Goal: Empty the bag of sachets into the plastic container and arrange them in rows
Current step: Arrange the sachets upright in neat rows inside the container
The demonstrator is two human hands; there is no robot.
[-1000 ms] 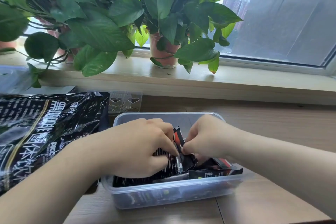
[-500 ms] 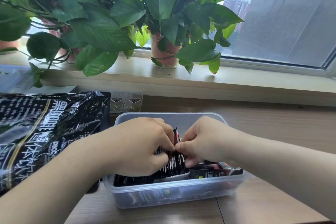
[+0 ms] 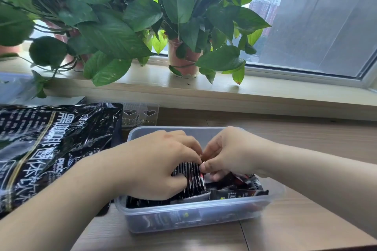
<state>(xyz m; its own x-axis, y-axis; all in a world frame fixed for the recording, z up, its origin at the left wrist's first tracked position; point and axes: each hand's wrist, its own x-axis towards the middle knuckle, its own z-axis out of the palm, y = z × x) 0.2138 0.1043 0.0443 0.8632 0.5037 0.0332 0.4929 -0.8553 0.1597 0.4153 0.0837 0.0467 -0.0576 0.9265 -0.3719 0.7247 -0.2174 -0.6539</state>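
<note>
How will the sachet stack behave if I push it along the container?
Likely to fan out or topple: the stack stands on edge, held together by the left hand and right hand gripping it. Probably slippery, since the film looks glossy. Loose sachets beside it in the container may snag it.

Bright daylight enters through the wide glass window (image 3: pixel 318 18); glare streaks the crinkled glossy black foil bag (image 3: pixel 51 149); wide-angle bending at edges, slight overall softness.

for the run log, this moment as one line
arranging rows | left hand grips upright sachet stack | right hand pinches its end | loose sachets in container | bag left
</note>
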